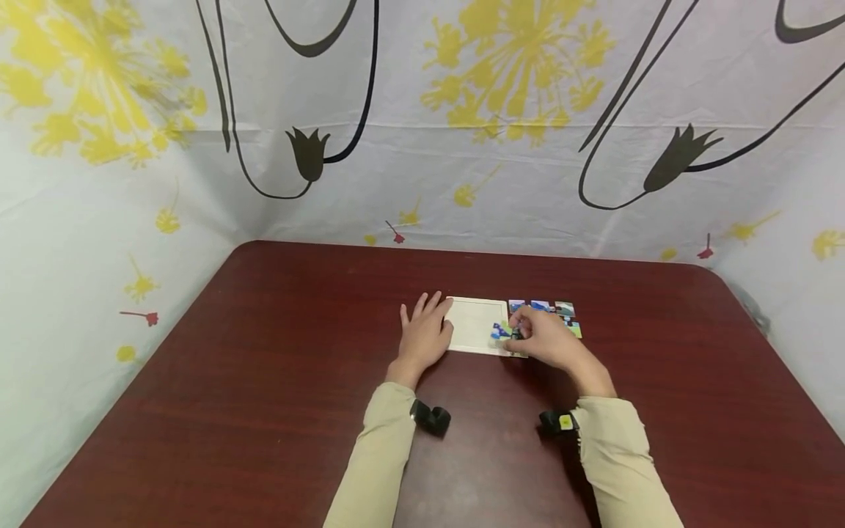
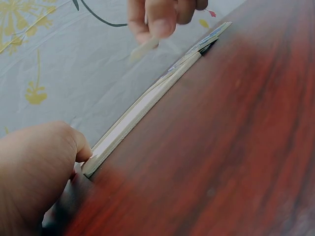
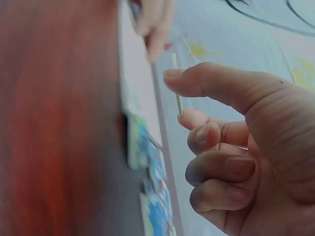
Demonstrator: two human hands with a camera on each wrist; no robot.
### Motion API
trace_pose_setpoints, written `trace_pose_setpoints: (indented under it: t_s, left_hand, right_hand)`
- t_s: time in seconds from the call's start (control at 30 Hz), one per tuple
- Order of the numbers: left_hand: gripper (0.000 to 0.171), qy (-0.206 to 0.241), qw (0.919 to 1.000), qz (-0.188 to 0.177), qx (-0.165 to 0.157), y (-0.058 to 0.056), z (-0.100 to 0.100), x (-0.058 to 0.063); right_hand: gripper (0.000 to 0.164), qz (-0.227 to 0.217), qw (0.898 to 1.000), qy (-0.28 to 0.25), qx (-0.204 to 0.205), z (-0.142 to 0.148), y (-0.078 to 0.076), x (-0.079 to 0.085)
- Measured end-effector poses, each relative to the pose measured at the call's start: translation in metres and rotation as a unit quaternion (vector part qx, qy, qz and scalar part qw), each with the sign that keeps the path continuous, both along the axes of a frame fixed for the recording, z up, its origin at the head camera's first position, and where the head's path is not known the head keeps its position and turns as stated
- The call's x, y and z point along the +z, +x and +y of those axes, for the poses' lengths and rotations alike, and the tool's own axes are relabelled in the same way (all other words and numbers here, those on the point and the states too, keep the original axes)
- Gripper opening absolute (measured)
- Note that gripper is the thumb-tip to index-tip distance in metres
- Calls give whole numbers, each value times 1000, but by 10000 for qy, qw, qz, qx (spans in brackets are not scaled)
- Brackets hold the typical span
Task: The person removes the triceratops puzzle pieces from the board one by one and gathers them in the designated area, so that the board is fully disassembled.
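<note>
A shallow pale puzzle tray lies on the table, bare inside apart from what overlaps its right side. My left hand rests at its left edge with the fingers spread; in the left wrist view the thumb touches the rim. Above the tray's right part, my right hand pinches a colourful jigsaw piece between thumb and index finger. Seen from the right wrist, that piece is thin and edge-on, raised off the tray. The right hand's other fingers are curled in.
Several loose jigsaw pieces lie just right of the tray, partly hidden by the right hand; one overlaps the tray's lower right corner. The dark red table extends around them. A patterned white cloth hangs behind it and at the sides.
</note>
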State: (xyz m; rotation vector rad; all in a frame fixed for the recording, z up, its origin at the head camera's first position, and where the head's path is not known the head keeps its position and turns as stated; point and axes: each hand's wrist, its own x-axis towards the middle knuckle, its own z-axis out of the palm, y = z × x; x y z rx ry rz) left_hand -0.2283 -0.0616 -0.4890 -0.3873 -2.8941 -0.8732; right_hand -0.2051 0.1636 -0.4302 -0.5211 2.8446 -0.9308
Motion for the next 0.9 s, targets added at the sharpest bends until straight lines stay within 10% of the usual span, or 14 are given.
trace_pose_setpoints:
  t_s: [0.9]
  left_hand:
    - [45,19,10000,1,-5,1,0,3]
  right_hand:
    - [36,-716,9945,31,-758,66,2,4]
